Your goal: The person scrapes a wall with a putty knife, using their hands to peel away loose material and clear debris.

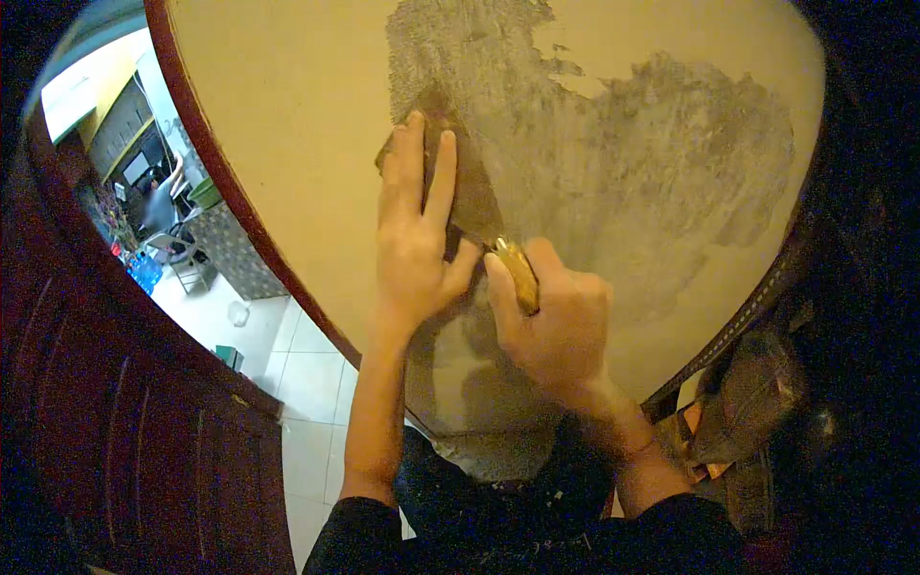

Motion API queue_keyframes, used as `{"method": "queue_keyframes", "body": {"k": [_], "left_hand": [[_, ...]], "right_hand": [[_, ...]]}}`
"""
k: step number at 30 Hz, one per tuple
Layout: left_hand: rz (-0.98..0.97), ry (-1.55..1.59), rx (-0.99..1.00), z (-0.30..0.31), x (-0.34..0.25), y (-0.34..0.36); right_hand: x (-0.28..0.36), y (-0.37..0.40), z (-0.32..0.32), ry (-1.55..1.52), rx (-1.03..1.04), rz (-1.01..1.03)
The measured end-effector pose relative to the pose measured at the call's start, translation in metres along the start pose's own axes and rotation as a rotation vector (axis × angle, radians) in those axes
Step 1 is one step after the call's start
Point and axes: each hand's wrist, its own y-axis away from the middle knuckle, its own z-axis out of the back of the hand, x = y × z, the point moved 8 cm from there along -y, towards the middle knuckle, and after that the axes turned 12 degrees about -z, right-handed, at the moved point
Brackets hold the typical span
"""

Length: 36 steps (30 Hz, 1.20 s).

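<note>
My right hand (556, 321) is wrapped round the yellow handle of a putty knife (520, 278). Its broad dark blade slants up and left against the cream wall (297, 125). Stretched out over the blade, the fingers of my left hand (414, 225) press it toward the surface, with the thumb out beside the handle. A rough grey patch (613, 172) of damp-looking, uneven coating spreads above and right of the blade. Part of the blade is hidden behind my left fingers.
A dark red door (144, 412) stands open at the left, beside a brown door frame (230, 182). Through the doorway are white floor tiles (311, 383), a folding chair (182, 254) and a seated person (158, 206). Dark piled items (747, 402) lie at the lower right.
</note>
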Motion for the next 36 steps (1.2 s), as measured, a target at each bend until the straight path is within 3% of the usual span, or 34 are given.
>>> {"method": "queue_keyframes", "body": {"k": [5, 9, 14, 18, 19, 20, 23, 25, 30, 36], "left_hand": [[-0.009, 0.131, -0.008, -0.009, -0.008, 0.005], [-0.013, -0.066, 0.028, 0.004, 0.003, 0.002], [-0.006, 0.041, -0.046, 0.002, -0.002, 0.014], [0.006, -0.053, 0.039, 0.0, 0.002, 0.015], [0.022, 0.045, 0.04, -0.005, -0.004, 0.017], [0.036, 0.138, 0.034, -0.008, -0.004, 0.017], [0.038, -0.024, -0.034, 0.002, 0.007, 0.014], [0.045, -0.022, 0.018, -0.001, 0.01, 0.011], [0.026, 0.018, -0.076, 0.002, 0.005, 0.014], [-0.002, 0.087, 0.009, -0.009, 0.001, 0.011]], "right_hand": [[0.0, 0.011, 0.013, 0.012, -0.014, 0.014], [-0.001, 0.005, -0.004, 0.046, 0.079, -0.033], [0.002, 0.011, 0.004, 0.026, 0.055, 0.021], [0.002, 0.009, 0.006, 0.035, 0.07, 0.034], [0.003, 0.011, 0.011, -0.004, 0.065, 0.038], [0.004, 0.009, 0.009, -0.01, 0.059, 0.046], [0.003, 0.006, -0.004, 0.068, 0.073, 0.025], [-0.001, 0.0, -0.011, 0.013, 0.051, 0.048], [0.001, 0.006, -0.015, 0.015, 0.078, 0.021], [-0.004, 0.005, 0.001, -0.023, 0.069, -0.013]]}}
